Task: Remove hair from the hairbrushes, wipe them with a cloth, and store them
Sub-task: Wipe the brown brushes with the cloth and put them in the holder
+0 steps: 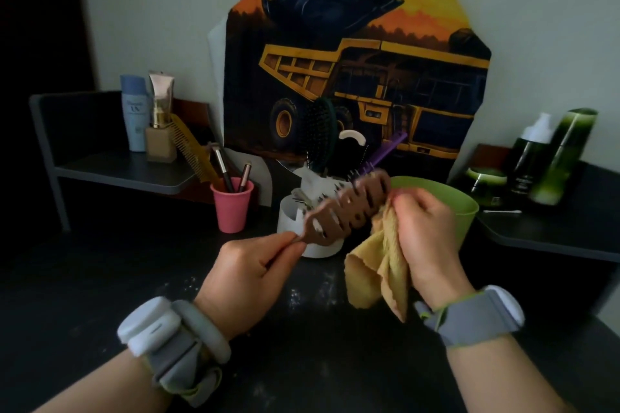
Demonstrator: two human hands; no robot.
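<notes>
My left hand (250, 273) grips the handle of a brown vented hairbrush (352, 208), which is held slanting up to the right above the dark table. My right hand (424, 233) holds a yellow cloth (375, 275) bunched against the brush's head end; the cloth's loose corners hang down. Behind the brush stands a white holder (292, 218) with a dark green paddle brush (320, 131), a purple comb (385, 152) and a black brush with a white handle (350, 141) upright in it.
A green bowl (463, 211) sits behind my right hand. A pink cup (231, 208) holds makeup brushes and a yellow comb (193, 151). Bottles stand on the left shelf (134, 174) and green bottles (550, 157) on the right shelf. A truck picture leans on the wall.
</notes>
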